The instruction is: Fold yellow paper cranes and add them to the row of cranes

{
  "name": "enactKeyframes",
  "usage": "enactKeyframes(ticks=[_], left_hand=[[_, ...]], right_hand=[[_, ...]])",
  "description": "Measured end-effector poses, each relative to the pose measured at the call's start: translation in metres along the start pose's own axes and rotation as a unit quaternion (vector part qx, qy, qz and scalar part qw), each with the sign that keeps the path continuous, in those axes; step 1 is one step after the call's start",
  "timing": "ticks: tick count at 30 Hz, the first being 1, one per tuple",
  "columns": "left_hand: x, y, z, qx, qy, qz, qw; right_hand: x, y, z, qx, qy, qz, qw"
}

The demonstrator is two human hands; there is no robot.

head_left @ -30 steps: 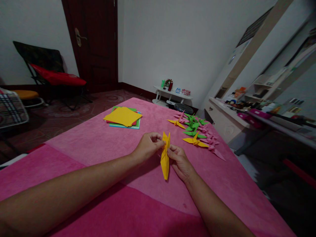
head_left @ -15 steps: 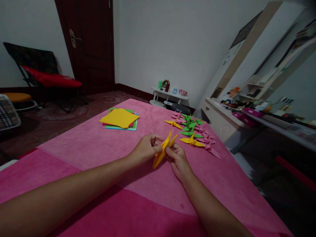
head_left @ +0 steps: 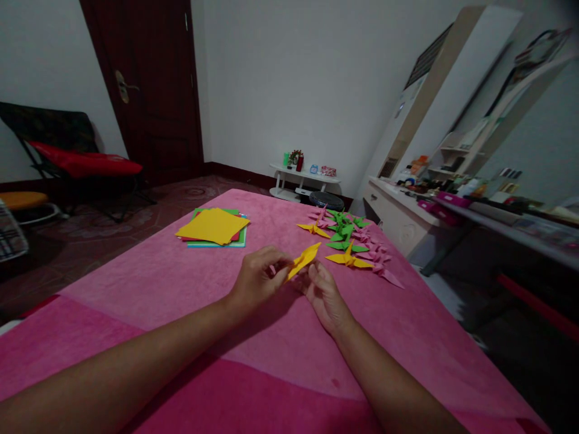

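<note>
Both my hands meet over the pink cloth-covered table [head_left: 181, 283] and pinch a folded yellow paper piece [head_left: 304, 260]. My left hand [head_left: 257, 279] grips its near end with thumb and fingers closed. On the other side, my right hand [head_left: 324, 295] holds it from below, fingers curled. The paper tilts up to the right, its long point hidden between my hands. Finished paper cranes [head_left: 348, 241] in yellow, green and pink lie just beyond my right hand.
A stack of coloured paper sheets [head_left: 212, 226], yellow on top, lies at the far left of the table. The table's right edge drops to a dark floor. Behind are a dark door [head_left: 145, 90], a red-cushioned chair [head_left: 81, 163], a small white shelf [head_left: 304, 176] and a cluttered desk [head_left: 429, 199].
The yellow paper hung upright with a long point down; it has been turned to a flatter tilt and now looks shorter. Both hands stayed on it. The view shifted right.
</note>
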State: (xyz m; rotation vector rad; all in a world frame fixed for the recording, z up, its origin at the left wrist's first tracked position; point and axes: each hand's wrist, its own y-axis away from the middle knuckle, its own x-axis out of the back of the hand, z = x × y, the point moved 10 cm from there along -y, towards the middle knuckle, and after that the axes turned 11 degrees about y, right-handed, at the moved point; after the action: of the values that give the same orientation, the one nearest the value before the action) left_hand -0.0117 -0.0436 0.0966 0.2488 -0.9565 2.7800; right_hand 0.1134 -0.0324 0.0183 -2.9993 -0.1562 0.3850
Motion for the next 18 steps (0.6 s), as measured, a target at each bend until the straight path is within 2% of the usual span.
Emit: enactKeyframes(ticks=[2,4,6,9,11,14,18], left_hand=[[-0.001,0.000,0.009,-0.047,-0.035,-0.020,0.998],[-0.003,0.000,0.011,-0.069,-0.049,-0.042,0.996],[-0.006,0.000,0.012,-0.085,-0.058,-0.063,0.993],[-0.009,-0.002,0.014,-0.105,-0.076,-0.088,0.988],[-0.010,-0.003,0.015,-0.115,-0.085,-0.099,0.985],[-0.010,-0.004,0.017,-0.124,-0.088,-0.110,0.982],[-0.012,-0.004,0.017,-0.108,-0.078,-0.124,0.983]], right_hand=[[0.012,0.000,-0.005,0.030,0.044,0.049,0.997],[0.026,0.003,-0.019,0.082,0.117,0.113,0.983],[0.034,0.009,-0.045,0.151,0.208,0.166,0.952],[0.029,0.020,-0.088,0.255,0.345,0.186,0.884],[0.017,0.020,-0.104,0.288,0.415,0.140,0.851],[-0.003,0.014,-0.105,0.283,0.501,0.040,0.817],[-0.013,0.011,-0.097,0.266,0.565,-0.003,0.781]])
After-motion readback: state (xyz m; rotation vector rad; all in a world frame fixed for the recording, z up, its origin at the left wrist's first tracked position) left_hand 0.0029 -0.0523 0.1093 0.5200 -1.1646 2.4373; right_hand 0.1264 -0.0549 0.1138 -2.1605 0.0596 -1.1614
